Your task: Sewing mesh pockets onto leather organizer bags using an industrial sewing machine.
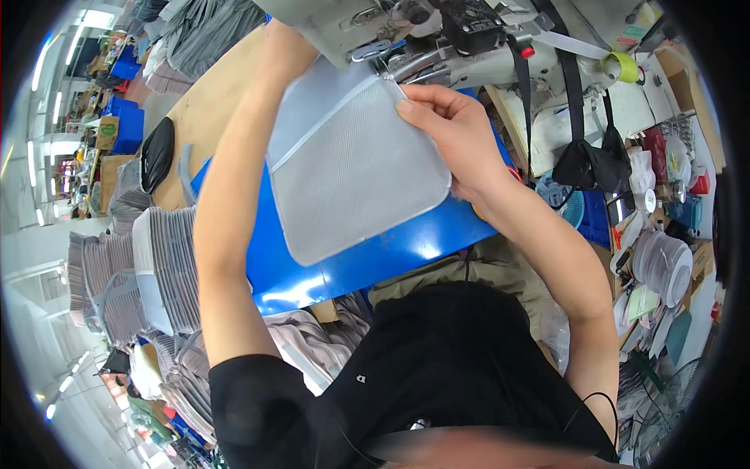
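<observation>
A grey mesh fabric panel (359, 172) with rounded corners and a pale bound edge lies over a shiny blue work surface (375, 270). Its upper corner sits under the needle area of an industrial sewing machine (461, 47). My right hand (461, 133) pinches the panel's right edge between thumb and fingers, close to the machine's presser foot. At the panel's upper left, by a smooth light-grey section, my left hand (289, 51) reaches in beside the machine head. The machine hides its fingers.
Stacks of grey panels (168, 266) stand at the left, with more grey fabric (203, 39) piled beyond the wooden tabletop (223, 82). Black straps and a pouch (594, 164) hang at the right, near a cluttered shelf with white spools (662, 266).
</observation>
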{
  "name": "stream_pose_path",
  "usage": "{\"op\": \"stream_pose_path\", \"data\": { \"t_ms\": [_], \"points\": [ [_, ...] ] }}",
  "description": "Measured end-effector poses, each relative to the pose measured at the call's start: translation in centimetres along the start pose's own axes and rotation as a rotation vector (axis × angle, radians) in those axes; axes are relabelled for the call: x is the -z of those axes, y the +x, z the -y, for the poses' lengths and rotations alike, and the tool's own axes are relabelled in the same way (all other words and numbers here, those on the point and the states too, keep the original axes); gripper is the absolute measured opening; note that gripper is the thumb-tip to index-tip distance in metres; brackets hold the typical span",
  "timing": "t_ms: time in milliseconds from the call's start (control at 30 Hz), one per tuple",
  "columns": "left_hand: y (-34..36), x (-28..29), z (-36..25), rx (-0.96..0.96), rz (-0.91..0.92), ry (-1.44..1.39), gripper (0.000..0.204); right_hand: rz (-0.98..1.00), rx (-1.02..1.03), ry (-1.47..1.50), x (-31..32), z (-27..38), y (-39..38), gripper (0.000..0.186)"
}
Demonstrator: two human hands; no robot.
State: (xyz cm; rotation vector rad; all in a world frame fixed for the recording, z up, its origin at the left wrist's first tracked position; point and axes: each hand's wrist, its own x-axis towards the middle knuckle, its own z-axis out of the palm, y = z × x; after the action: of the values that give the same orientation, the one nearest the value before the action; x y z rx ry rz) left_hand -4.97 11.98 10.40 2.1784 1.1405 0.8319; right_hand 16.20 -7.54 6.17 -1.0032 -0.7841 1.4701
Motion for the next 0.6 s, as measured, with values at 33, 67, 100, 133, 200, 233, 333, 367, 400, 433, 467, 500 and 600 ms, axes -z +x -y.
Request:
{"op": "stream_pose_path", "data": {
  "t_ms": [33,67,100,133,200,233,333,367,400,433,467,500,600],
  "points": [
    [-2.2,-0.9,-1.5,-0.104,-0.179,0.457,0.043,0.007,0.031,0.023,0.0,-0.1,-0.1,0.029],
    [-4.8,-2.5,-3.5,-0.171,-0.275,0.348,0.045,-0.003,0.067,0.049,0.6,-0.1,-0.1,0.029],
    [-8.1,-4.3,-6.0,-0.238,-0.361,0.234,0.048,-0.027,0.076,0.061,1.3,-0.2,-0.2,0.029],
    [-12.1,-6.0,-9.4,-0.266,-0.300,0.233,0.049,-0.030,0.150,0.008,1.5,-0.5,-0.3,0.029],
    [-16.4,-9.0,-12.5,-0.294,-0.230,0.242,0.050,-0.035,0.222,-0.033,1.5,-1.3,-0.8,0.030],
    [-18.0,-10.2,-12.3,-0.351,-0.266,0.283,0.044,-0.019,0.251,-0.062,1.4,-1.7,-1.2,0.028],
    [-18.7,-10.3,-11.7,-0.357,-0.391,0.247,0.035,-0.058,0.410,-0.322,1.2,-1.2,-4.0,0.024],
    [-18.3,-9.7,-11.7,-0.305,-0.492,0.173,0.031,-0.102,0.540,-0.560,1.0,-0.8,-4.8,0.022],
    [-17.8,-9.0,-12.2,-0.313,-0.537,0.155,0.021,-0.103,0.537,-0.549,0.9,-0.6,-5.0,0.022],
    [-17.7,-8.4,-12.3,-0.311,-0.526,0.152,0.021,-0.123,0.573,-0.613,0.8,-0.5,-5.2,0.020],
    [-17.8,-8.0,-12.4,-0.309,-0.517,0.149,0.020,-0.142,0.607,-0.678,0.8,-0.6,-5.3,0.019],
    [-17.9,-7.7,-12.5,-0.307,-0.510,0.155,0.020,-0.127,0.501,-0.590,1.1,-0.9,-5.1,0.020],
    [-17.8,-7.8,-12.7,-0.331,-0.457,0.177,0.020,-0.125,0.415,-0.369,2.3,-2.4,-4.9,0.018]
  ]
}}
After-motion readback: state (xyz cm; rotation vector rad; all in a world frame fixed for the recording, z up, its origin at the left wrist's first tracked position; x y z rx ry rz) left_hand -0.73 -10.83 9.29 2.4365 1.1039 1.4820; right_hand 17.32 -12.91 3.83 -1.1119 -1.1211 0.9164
